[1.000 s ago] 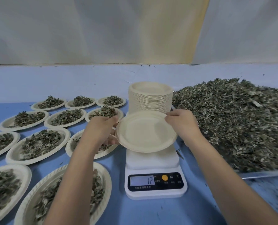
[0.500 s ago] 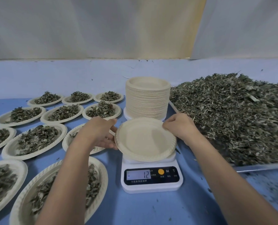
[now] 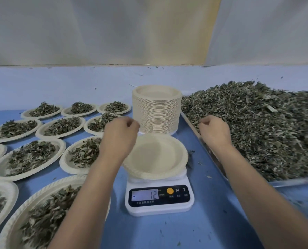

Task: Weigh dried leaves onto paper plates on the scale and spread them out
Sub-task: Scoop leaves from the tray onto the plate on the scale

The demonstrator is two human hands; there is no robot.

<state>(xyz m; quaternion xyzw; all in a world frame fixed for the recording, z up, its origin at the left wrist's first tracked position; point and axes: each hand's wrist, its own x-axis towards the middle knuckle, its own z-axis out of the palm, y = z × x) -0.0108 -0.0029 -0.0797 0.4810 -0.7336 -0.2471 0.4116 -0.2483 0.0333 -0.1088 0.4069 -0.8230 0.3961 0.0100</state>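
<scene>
An empty paper plate (image 3: 156, 157) lies on the white scale (image 3: 159, 209), whose display reads 12. My left hand (image 3: 121, 135) hovers over the plate's left rim, fingers loosely curled, holding nothing. My right hand (image 3: 214, 133) is to the right of the plate, at the near edge of the big pile of dried leaves (image 3: 261, 126), fingers also loosely curled and empty. Neither hand touches the plate.
A tall stack of empty paper plates (image 3: 156, 112) stands just behind the scale. Several plates with leaves (image 3: 33, 157) cover the blue table on the left. The leaf pile sits in a metal tray (image 3: 293, 182) on the right.
Both hands set the plate down on the scale and let go of it. The left hand rose above the rim; the right hand moved right toward the leaf pile.
</scene>
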